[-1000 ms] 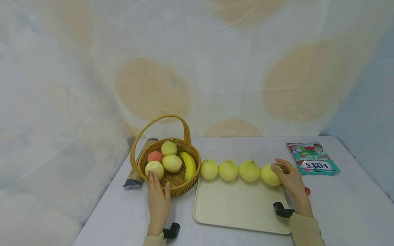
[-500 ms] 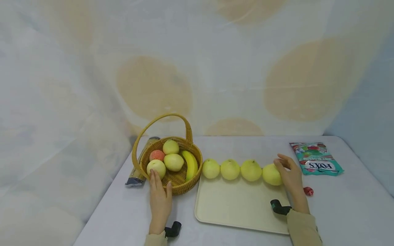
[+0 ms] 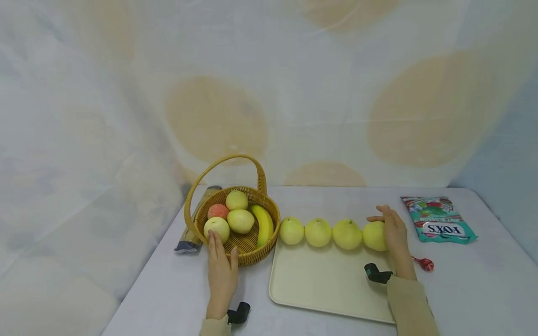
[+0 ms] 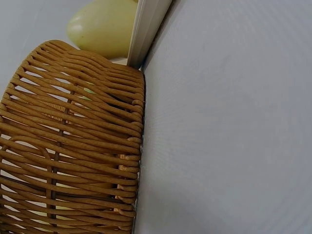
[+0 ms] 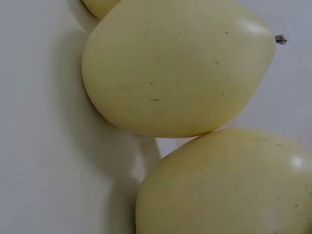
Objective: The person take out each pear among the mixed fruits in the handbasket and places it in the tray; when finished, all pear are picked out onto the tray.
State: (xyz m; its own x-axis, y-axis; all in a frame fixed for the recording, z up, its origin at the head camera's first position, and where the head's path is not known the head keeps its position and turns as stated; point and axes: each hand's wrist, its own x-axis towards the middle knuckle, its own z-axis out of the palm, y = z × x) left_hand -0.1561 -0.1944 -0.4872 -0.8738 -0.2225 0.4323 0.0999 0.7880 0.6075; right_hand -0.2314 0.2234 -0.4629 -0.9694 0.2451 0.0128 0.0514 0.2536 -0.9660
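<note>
The right grip (image 3: 397,233) has swung off the face of the end yellow fruit (image 3: 373,237); it now covers its 3 o'clock edge, fingers at 12 o'clock. At that grip's 4 o'clock, more of a red sweet (image 3: 426,264) shows.

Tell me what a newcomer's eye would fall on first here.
Probably the four yellow fruits lined up along the far edge of the tray. Next, the wicker basket to their left, with one red fruit among paler ones. The teal packet off to the right also catches the eye.
</note>
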